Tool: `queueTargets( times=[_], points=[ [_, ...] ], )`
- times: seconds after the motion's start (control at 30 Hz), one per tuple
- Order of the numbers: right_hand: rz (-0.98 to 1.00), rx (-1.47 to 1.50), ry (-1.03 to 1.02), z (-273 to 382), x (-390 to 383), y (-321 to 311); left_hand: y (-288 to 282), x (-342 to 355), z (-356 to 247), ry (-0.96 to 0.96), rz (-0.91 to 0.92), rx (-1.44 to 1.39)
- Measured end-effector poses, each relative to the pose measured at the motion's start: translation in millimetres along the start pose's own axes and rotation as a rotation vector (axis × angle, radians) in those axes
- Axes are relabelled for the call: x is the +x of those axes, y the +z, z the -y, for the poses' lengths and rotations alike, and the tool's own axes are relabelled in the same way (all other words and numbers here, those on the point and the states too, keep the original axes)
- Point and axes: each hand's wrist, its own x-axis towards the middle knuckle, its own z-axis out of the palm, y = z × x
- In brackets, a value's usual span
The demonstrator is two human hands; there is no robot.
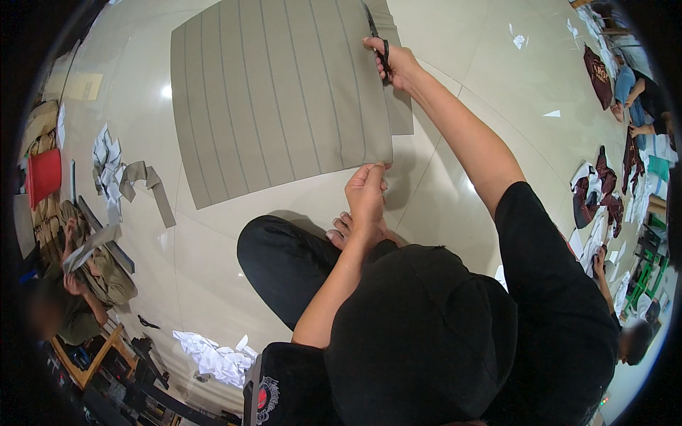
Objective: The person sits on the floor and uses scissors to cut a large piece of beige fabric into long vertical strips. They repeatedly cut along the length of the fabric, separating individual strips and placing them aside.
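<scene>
On the floor at the sitter's eleven o'clock, a striped grey-brown cloth is lying, and I'm watching the left hand, fingers curled, pinching its four-o'clock corner while the right hand, arm outstretched, is gripping black scissors at its two-o'clock edge.

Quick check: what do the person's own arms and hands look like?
The left hand and right hand are gloveless, with no watch or band visible on either wrist. Both forearms are uncovered. The right arm's black sleeve ends near the elbow.
</scene>
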Motion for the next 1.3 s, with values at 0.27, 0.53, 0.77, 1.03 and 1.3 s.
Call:
queueTargets(
  times=[0.27,0.53,0.77,1.03,1.3],
  points=[
    [0.011,-0.006,-0.007,0.0,4.4,-0.7,-0.5,1.1,1.9,0.005,0.008,-0.008],
    [-0.01,0.006,-0.014,-0.2,6.3,3.4,-0.4,1.5,1.9,0.011,0.008,-0.019],
    [-0.002,0.003,-0.009,-1.6,8.4,3.8,-0.3,-0.8,-0.7,-0.017,0.0,-0.012],
    [-0.002,-0.019,-0.018,-1.0,7.2,1.4,-1.8,0.8,1.0,-0.007,0.007,-0.014],
    [0.053,-0.01,-0.01,12.7,22.2,2.5,-1.1,1.7,3.0,0.004,0.005,-0.024]
  ],
)
